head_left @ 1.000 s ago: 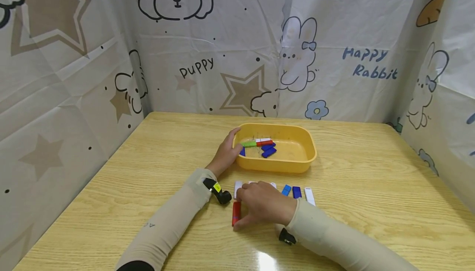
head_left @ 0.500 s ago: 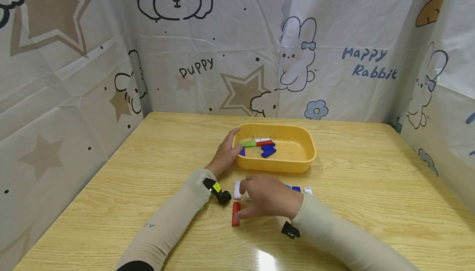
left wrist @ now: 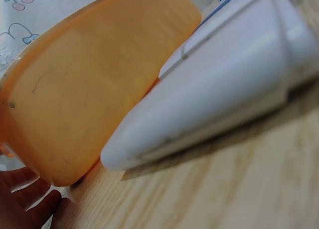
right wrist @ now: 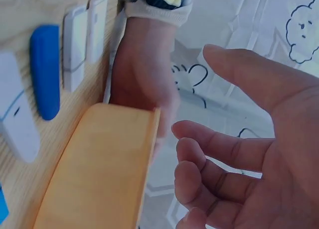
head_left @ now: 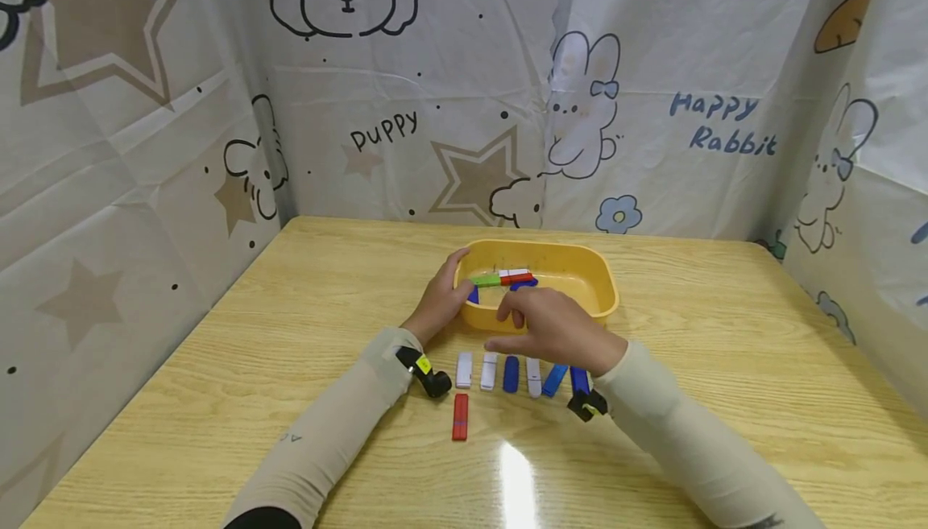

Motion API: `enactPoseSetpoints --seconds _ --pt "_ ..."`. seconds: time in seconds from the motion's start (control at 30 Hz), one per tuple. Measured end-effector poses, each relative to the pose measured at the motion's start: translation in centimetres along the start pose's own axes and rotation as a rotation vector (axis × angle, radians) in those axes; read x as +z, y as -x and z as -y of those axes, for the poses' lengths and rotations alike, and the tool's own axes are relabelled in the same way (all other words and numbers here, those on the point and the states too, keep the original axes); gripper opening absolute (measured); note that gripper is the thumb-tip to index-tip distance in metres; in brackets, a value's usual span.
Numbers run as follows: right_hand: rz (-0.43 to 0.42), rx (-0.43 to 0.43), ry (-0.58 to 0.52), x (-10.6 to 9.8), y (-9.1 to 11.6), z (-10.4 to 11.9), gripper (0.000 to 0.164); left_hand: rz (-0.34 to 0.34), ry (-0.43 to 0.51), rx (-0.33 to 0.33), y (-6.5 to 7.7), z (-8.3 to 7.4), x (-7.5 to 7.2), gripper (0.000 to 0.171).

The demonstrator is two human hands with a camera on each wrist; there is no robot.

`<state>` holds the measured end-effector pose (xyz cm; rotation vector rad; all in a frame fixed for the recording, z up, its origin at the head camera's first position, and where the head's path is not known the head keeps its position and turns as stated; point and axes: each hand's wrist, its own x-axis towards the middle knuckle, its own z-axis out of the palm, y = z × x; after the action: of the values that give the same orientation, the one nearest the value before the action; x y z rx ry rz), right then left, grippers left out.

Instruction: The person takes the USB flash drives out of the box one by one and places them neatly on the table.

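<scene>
L hand: the L hand [head_left: 440, 299] is gripping the L end of a yellow bin [head_left: 480, 318], fingers lying along its outer wall, thumb at the rim.
R hand: the R hand [head_left: 554, 324] is hovering at the bin's nr side & holding nothing; thumb is sticking out, fingers are bending loosely, w/ a gap btwn.
Row: nr the bin, on the tabletop [head_left: 348, 271], sticks are lying side by side, L to R: 1st white stick [head_left: 464, 369], 2nd white stick [head_left: 489, 371], dk-blue stick [head_left: 511, 374], 3rd white stick [head_left: 534, 378], lt-blue stick [head_left: 554, 381] (slanting), mid-blue stick [head_left: 579, 380] (partly hiding behind the R wrist cam [head_left: 587, 406]).
Red stick: the red stick [head_left: 460, 417] is lying apart, just below the 1st white one, pointing twd the person.
In bin: green piece [head_left: 486, 280] & red piece [head_left: 516, 278] are lying approx. end to end, white piece [head_left: 514, 273] sitting behind the red; blue piece [head_left: 474, 295] is resting by the L thumb, a further blue item [head_left: 524, 284] partly hiding behind the R hand.
Sleeves: both arms are wearing beige sleeves [head_left: 341, 424]; L wrist cam [head_left: 428, 374] is sitting nr the 1st white stick.
Backdrop: printed cloth [head_left: 464, 70] is hanging behind & at both sides, showing "Puppy" & "Happy Rabbit".
</scene>
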<state>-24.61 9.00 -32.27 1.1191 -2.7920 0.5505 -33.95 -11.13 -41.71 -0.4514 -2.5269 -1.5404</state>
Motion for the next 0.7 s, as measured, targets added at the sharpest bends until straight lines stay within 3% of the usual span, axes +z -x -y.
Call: enactPoseSetpoints --seconds 0.2,0.43,0.7 --pt "-0.023 0.007 -0.023 0.0 -1.2 -1.6 0.035 0.002 0.006 0.000 -0.1 0.1 0.0 0.059" --pt "-0.053 0.113 -0.128 -0.3 -3.2 -4.5 0.023 0.008 0.016 -0.003 0.0 0.1 0.0 0.060" --pt "-0.056 0.182 -0.120 0.3 -5.3 -7.6 0.028 0.007 0.024 0.006 0.1 -0.2 -0.1 0.060"
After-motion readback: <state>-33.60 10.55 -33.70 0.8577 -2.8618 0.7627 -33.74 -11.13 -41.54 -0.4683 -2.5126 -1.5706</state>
